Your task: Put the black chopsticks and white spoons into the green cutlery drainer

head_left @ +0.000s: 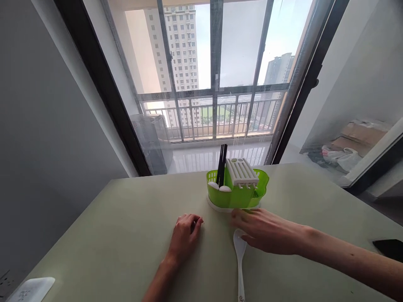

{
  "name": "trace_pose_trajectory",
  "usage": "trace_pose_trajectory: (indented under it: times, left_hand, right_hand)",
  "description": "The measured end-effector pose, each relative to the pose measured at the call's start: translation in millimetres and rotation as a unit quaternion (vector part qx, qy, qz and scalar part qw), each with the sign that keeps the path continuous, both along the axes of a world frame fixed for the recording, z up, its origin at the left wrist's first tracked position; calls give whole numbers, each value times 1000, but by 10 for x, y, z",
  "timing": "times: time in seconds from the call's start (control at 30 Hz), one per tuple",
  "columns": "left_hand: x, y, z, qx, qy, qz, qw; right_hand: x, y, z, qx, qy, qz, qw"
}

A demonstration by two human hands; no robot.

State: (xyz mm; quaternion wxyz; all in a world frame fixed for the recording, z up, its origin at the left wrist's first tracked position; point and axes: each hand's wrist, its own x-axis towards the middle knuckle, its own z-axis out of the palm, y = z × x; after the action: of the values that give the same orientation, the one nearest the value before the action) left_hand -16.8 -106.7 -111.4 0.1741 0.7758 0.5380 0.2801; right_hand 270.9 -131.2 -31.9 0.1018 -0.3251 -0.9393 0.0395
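Observation:
My left hand [186,233] rests on the table with its fingers loosely curled, the thumb apart from them and nothing held. My right hand [264,230] is just in front of the green utensil holder [220,198], over the bowl end of a white spoon [240,256]. Its thumb is apart from its bent, slightly blurred fingers, and I see nothing in its grasp. The spoon lies on the table, its handle pointing toward me. Black chopsticks [222,165] and two white rounded utensil ends [224,188] stand in the holder's left compartment, beside a white slotted rack [242,171].
The pale green table [132,235] runs up to a glass door and window. A white object [37,289] lies at its near left corner, and a black flat object [389,249] at the right edge. Behind the glass, boxes and bags [346,157] are piled at right.

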Motion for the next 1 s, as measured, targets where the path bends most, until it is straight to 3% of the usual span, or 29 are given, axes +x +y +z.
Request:
trace_pose_trajectory:
  times: [0.17,0.33,0.6,0.77,0.87,1.0]
  left_hand:
    - [11,-8,19,-3,-4,5,1000]
    - [3,-4,12,-7,-7,4,1000]
    - [3,-7,15,-4,-11,1,1000]
    - [1,-8,12,-3,-9,1,1000]
    - [-3,-10,5,-2,-10,0,1000]
    - [1,-19,13,-4,-9,1,1000]
  right_hand:
    - [123,116,-206,-195,19,-98,976]
    - [141,219,-385,-397,105,-110,905]
    - [60,187,-504,-478,136,-110,861]
    - [34,144,-236,-457,188,-93,864]
    - [15,111,104,-411,236,-93,876]
    - [-22,93,658,-290,281,-120,907]
